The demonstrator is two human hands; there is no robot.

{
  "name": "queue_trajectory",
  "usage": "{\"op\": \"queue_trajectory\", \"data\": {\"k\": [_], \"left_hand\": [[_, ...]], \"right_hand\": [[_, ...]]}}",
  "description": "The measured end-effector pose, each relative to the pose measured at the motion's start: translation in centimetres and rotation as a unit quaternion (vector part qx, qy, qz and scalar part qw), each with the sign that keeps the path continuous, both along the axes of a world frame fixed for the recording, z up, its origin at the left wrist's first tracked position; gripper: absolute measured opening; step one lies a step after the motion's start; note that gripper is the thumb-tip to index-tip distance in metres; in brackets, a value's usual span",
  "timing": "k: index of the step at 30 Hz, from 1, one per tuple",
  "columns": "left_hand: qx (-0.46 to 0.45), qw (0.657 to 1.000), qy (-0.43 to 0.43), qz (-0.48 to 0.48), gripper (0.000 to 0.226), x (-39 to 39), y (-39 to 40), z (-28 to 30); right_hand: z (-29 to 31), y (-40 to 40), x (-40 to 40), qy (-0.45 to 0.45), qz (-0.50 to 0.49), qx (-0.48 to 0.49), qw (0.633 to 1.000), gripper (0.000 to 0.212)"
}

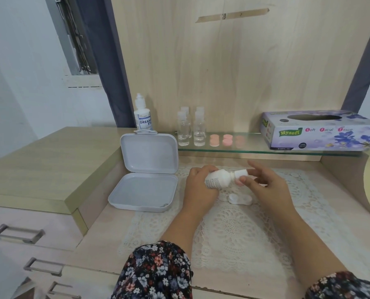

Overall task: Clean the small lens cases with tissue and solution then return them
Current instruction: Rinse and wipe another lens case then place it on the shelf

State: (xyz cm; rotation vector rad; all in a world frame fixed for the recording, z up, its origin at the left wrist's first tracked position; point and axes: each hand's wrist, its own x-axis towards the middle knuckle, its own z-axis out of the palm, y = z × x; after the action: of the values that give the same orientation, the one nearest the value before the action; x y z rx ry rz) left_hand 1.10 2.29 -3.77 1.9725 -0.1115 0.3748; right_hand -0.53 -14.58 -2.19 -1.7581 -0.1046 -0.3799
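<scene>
My left hand (198, 186) grips a white solution bottle (219, 179), tipped on its side with its cap (241, 173) pointing right. My right hand (264, 182) has its thumb and fingers around that cap; a small pink item (239, 182) shows under the thumb. A white twin-cup lens case (240, 199) lies on the lace mat (233, 234) just below the bottle, untouched. Several pink lens case lids (227, 140) sit on the glass shelf (255, 150). A tissue box (317, 130) stands at the shelf's right end.
An open pale storage box (145, 175) sits left of the mat. A second solution bottle (142, 115) and several clear small bottles (191, 130) stand at the back. A raised wooden ledge and drawers (28, 234) lie to the left.
</scene>
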Motion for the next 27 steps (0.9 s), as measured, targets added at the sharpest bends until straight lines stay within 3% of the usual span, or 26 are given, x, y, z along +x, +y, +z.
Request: {"op": "queue_trajectory", "data": {"k": [4,15,21,27], "left_hand": [[0.003,1.000,-0.002,-0.003,0.053,0.09,0.00,-0.11],[-0.008,1.000,-0.002,0.007,0.057,0.02,-0.05,-0.10],[0.003,1.000,0.001,0.000,0.053,0.06,-0.01,-0.06],[0.000,1.000,-0.005,0.006,0.052,-0.06,0.04,0.01]], "right_hand": [[-0.11,-0.02,0.05,0.002,-0.017,-0.013,1.000,0.011],[0.08,0.05,-0.13,0.002,0.010,-0.041,0.999,0.034],[-0.12,0.00,-0.02,0.025,-0.014,-0.026,0.999,0.007],[-0.13,-0.04,0.10,0.008,0.007,-0.047,0.999,0.027]]}}
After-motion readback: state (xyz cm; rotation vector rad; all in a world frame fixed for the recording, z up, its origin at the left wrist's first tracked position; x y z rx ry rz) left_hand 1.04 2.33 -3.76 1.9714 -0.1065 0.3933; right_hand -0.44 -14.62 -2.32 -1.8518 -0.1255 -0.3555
